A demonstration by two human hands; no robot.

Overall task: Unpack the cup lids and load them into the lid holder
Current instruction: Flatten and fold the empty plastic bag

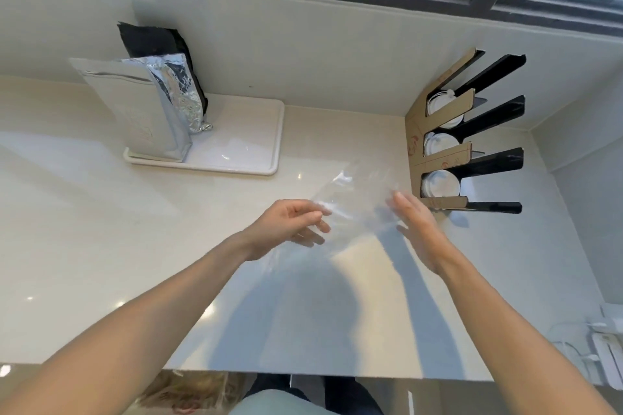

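left hand [290, 225] pinches a crinkled clear bag [354, 199]; right hand [418, 229] flat against it. white round lids [441, 184] fill the cardboard holder [415, 145] at the counter's [101, 246] right edge.

The lid holder [467, 135] is standing at the right of the frame against the wall, a cardboard front with black dividers forming three slots. White cup lids [440, 184] are sitting stacked in each slot. A clear, empty-looking plastic wrapper [354, 202] is hanging crumpled at centre frame, just left of the holder, its outline hard to trace.
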